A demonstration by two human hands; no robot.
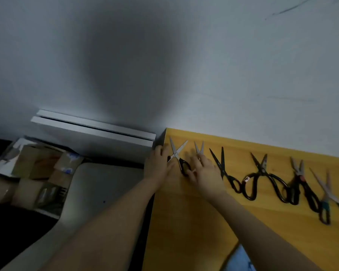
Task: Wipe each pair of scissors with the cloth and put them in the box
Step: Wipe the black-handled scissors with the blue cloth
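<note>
Several pairs of scissors lie in a row on the yellow table [194, 212], blades open toward the wall. My left hand [158, 164] rests at the table's far left corner, fingers touching the silver-bladed scissors with black handles [177, 153]. My right hand [205, 171] lies flat over the handles of a second silver-bladed pair [199, 148]. To the right lie all-black scissors [222, 167], another black pair [260, 169], a pair with a red pivot [299, 177] and a blue-handled pair [326, 192]. A blue cloth [238, 259] shows at the bottom edge. No box for the scissors is visible.
A grey wall runs behind the table. Left of the table stand white boards [94, 132], cardboard boxes [37, 173] on the floor and a pale cushioned seat [98, 192].
</note>
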